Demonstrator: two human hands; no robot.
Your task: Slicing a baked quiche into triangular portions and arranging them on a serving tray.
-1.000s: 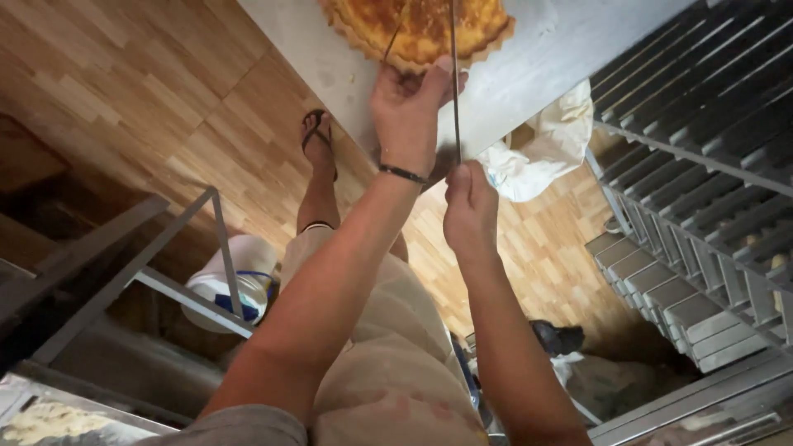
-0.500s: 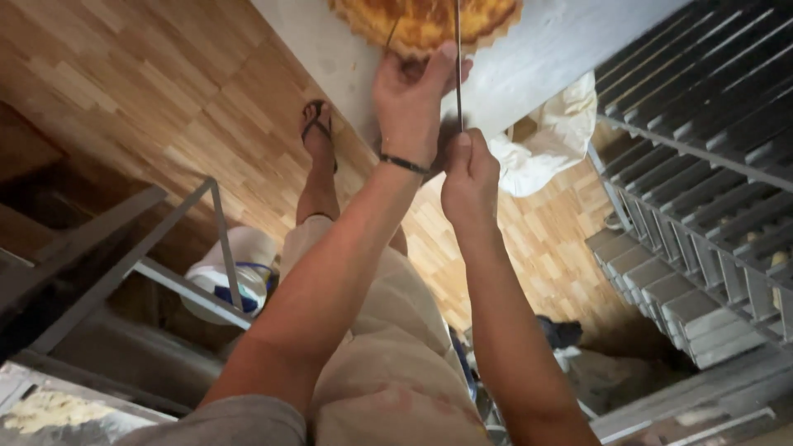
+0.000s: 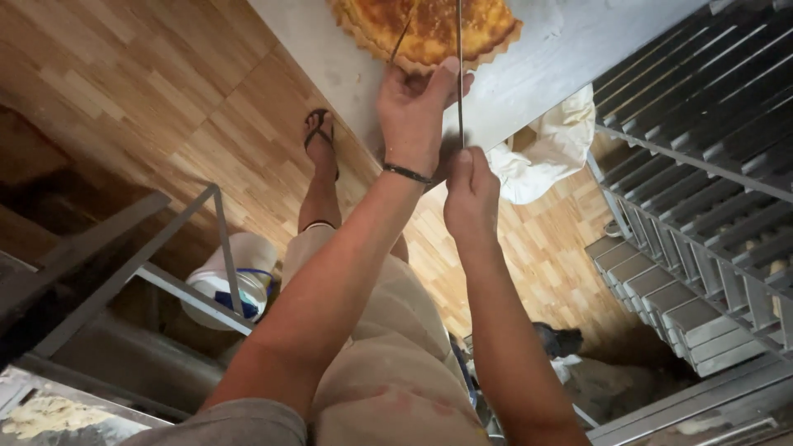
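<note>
Though cut, golden tart (image 3: 429, 29) w/ crimped edge

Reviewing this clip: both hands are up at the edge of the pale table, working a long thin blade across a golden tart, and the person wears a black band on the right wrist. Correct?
Not quite. The black band sits on the left wrist, not the right, as the head view shows. The rest stands: the left hand and right hand are at the edge of the pale table, on a long thin blade across the golden tart.
</note>
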